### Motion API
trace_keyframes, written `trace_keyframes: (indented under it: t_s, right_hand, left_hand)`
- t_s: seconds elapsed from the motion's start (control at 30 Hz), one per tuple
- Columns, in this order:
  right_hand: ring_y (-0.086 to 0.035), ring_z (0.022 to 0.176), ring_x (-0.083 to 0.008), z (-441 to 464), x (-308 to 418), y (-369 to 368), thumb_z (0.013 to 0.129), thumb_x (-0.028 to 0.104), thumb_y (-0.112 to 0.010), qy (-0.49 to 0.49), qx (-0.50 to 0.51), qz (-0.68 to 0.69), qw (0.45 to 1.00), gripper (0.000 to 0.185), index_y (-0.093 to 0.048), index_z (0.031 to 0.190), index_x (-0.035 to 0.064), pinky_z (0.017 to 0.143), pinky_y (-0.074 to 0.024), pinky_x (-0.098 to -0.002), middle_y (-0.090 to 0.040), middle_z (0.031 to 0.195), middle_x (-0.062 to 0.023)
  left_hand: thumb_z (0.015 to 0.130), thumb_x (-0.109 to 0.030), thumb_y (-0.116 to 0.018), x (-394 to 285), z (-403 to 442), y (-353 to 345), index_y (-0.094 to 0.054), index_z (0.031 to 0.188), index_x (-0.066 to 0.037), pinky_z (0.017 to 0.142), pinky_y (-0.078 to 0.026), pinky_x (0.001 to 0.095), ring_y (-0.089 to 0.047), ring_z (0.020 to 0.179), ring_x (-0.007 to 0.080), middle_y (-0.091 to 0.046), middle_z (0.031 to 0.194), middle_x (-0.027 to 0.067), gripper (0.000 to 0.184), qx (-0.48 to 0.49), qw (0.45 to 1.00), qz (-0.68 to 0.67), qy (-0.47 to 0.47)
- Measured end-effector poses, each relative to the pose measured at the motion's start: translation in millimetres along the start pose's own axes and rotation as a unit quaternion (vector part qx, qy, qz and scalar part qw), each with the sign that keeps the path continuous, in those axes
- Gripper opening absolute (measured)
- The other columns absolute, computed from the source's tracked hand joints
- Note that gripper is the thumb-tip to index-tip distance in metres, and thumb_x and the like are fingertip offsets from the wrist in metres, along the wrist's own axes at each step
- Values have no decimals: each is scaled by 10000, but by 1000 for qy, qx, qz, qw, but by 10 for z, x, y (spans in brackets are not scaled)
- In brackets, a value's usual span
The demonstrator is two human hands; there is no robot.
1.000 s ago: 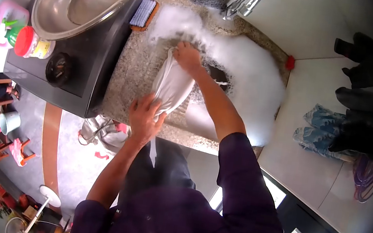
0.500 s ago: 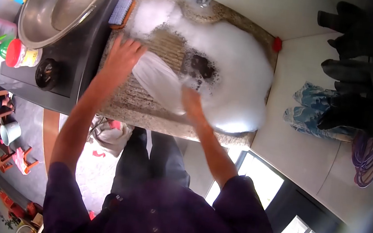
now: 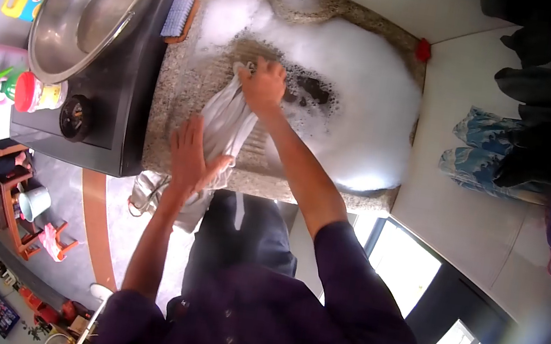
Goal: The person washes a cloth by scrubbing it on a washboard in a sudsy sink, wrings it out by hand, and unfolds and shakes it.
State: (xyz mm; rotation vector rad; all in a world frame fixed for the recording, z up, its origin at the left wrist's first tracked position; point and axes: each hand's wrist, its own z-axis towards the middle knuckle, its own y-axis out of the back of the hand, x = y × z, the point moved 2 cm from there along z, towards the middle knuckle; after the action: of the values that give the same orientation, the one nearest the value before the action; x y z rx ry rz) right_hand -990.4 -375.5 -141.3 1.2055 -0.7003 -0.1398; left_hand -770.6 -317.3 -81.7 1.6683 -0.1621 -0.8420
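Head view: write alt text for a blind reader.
A right hand is on the far end of a pale cloth on a foamy stone sink; the open left hand is at its near end. A brush and metal basin sit at left.

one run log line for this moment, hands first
left hand: spread, at near part of white cloth | right hand: at far end | stone sink: foam inside | brush: at left edge

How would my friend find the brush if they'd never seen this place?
Find the wide stone sink with white foam in it. Look near its top left corner in the picture, beside the black counter with the big metal bowl. The brush is there: unlike the plain, shiny bowl, it's pale purple-blue with an orange-brown edge.
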Motion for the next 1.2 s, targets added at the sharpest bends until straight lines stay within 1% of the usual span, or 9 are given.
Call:
trace_keyframes:
  t_s: [0.23,0.37,0.53,0.67,0.77,0.83,0.9,0.97,1.2]
  right_hand:
    - [-650,753,-362,70,194,66,852,286,-660,151,109,92,978,248,-615,962,68,590,-541,-483,-621,960,-138]
    - [-582,706,-284,-630,418,530,829,194,-676,360,99,124,919,102,-633,859,106,749,-472,-483,-596,810,-81]
    - [-549,675,-262,32,283,-375,873,199,-643,319,-14,62,946,185,-595,721,104,780,-438,-470,-548,642,-86]
    - [-608,669,-286,223,164,-527,894,293,-613,179,195,99,959,208,-661,835,100,643,-494,-446,-626,735,-108]
    - [-649,702,-306,-593,317,134,849,300,-675,361,204,150,898,218,-674,904,89,607,-522,-444,-681,855,-109]
    - [-659,699,-288,-752,381,358,899,309,-603,307,203,266,891,193,-662,940,130,709,-519,-477,-663,822,-110]
    - [-661,672,-249,-248,50,-316,872,259,-653,447,-52,168,877,160,-657,904,102,589,-544,-423,-682,812,-65]
    - [-653,602,-227,406,-36,-656,874,226,-652,218,55,65,972,127,-625,861,102,530,-533,-416,-673,745,-62]
    - [-640,646,-326,-789,361,338,911,308,-614,262,217,230,912,184,-650,898,128,597,-510,-456,-651,777,-131]
  left_hand:
    - [704,-432,-778,-162,-115,-105,-335,1428,68,1121,-219,607,-345,1377,422,-385,1462,276,985,-46,998,11,47]
    - [719,-283,-714,-158,-104,-96,-362,1409,62,1121,-223,625,-344,1395,391,-396,1465,249,848,-42,998,17,39]
    - [638,-143,-699,-208,-46,-48,-416,1374,53,1093,-261,644,-402,1362,359,-456,1415,235,812,-46,998,18,43]
    - [651,-157,-671,-114,-80,-84,-490,1313,24,1078,-278,648,-486,1279,362,-537,1326,216,710,-89,996,20,0]
    - [730,-269,-647,-118,-146,-82,-498,1339,-17,1084,-255,662,-503,1269,370,-542,1357,181,675,-106,994,24,9]
    - [723,-271,-615,-108,-128,-151,-554,1297,-54,1076,-268,659,-546,1221,350,-589,1309,145,616,-131,991,29,8]
    - [711,-254,-605,-118,-126,-121,-567,1286,-52,1068,-280,657,-552,1216,338,-596,1303,138,611,-120,992,40,-1]
    - [696,-238,-590,-116,-70,-96,-576,1278,-40,1073,-289,642,-554,1219,322,-603,1301,132,615,-119,992,49,1]
    - [713,-237,-587,-114,-157,-179,-563,1316,-45,1096,-279,623,-540,1258,329,-582,1340,158,634,-84,996,19,1]
